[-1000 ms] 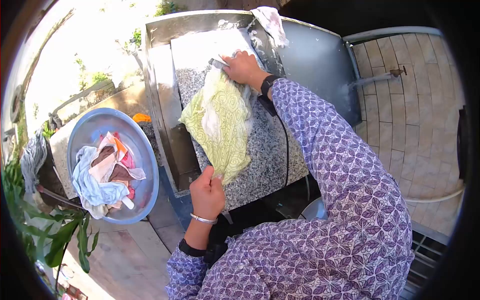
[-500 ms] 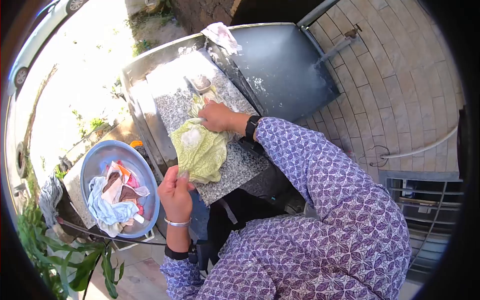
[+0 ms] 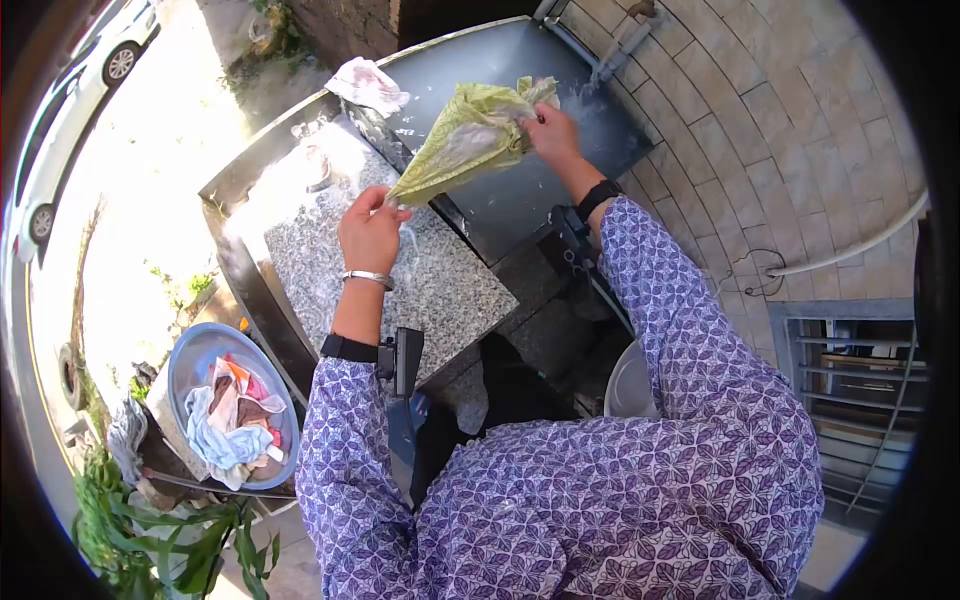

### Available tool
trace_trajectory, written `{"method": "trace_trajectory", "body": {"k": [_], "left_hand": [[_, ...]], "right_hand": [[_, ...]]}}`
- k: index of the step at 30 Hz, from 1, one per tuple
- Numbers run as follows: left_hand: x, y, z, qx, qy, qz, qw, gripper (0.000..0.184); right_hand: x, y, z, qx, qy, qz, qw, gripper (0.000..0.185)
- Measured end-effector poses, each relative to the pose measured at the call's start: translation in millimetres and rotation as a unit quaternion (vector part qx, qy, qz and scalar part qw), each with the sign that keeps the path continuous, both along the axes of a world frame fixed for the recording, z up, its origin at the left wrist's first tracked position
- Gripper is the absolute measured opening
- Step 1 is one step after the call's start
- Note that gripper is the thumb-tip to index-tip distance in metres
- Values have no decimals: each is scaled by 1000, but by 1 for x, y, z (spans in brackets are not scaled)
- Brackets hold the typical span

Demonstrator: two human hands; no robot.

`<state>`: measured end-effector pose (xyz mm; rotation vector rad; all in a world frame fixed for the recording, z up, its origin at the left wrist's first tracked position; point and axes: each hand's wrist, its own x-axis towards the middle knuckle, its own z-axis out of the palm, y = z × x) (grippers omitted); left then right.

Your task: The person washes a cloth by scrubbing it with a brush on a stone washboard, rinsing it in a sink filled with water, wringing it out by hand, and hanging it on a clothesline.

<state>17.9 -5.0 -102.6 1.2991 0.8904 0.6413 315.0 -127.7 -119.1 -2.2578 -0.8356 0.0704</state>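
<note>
A yellow-green patterned cloth (image 3: 455,150) is stretched between my two hands, with a whitish patch of foam on it. My left hand (image 3: 370,232) pinches its lower left corner above the speckled granite slab (image 3: 400,270). Bunched cloth is gripped in my right hand (image 3: 552,135), over the grey water basin (image 3: 500,215) near the running tap (image 3: 625,45). On the slab's far part lies a small soap dish (image 3: 318,172), washed out by glare. A pale pink cloth (image 3: 368,88) hangs over the divider between slab and basin.
To the left stands a blue-grey tub (image 3: 182,350) of crumpled cloths (image 3: 235,425). Leafy plants (image 3: 185,550) are at the lower left. A white bucket (image 3: 630,385) sits under my right arm. A tiled wall (image 3: 760,140) with a pale hose (image 3: 850,250) rises on the right.
Both hands have carried the green cloth from the granite slab up and right to the water basin. It was lying on the slab and is now lifted and stretched. My view has shifted slightly.
</note>
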Motion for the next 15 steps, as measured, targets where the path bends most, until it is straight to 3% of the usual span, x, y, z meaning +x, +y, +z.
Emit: {"method": "trace_trajectory", "body": {"k": [1,3,4,6,7,8,9,10,11,13,15], "left_hand": [[21,-2,-10,-2,5,-1,1000,13],[58,-11,-35,60,140,-42,987,13],[77,-14,-46,72,195,-77,975,22],[118,-31,-58,115,221,-65,966,29],[138,-39,-61,160,239,-50,956,36],[154,-40,-68,169,251,-104,948,55],[170,-43,-80,161,257,-105,947,55],[186,-47,-94,189,298,-131,926,62],[199,-52,-107,217,336,-158,903,69],[218,-56,-119,158,378,-194,892,79],[229,-63,-129,276,423,-171,846,84]], "right_hand": [[17,-4,-18,-2,5,-1,1000,19],[44,-15,-58,-99,12,-8,995,26],[55,-17,-78,-103,20,-9,994,26],[69,-17,-116,-148,-78,90,982,41],[67,-16,-111,-154,-71,90,981,41],[58,-11,-91,-253,-24,93,963,53],[55,-7,-84,-349,23,96,932,68],[61,-4,-92,-371,34,109,922,72],[65,-3,-100,-376,38,112,919,72],[73,0,-110,-371,36,124,920,68],[83,3,-120,-359,81,134,920,63]]}}
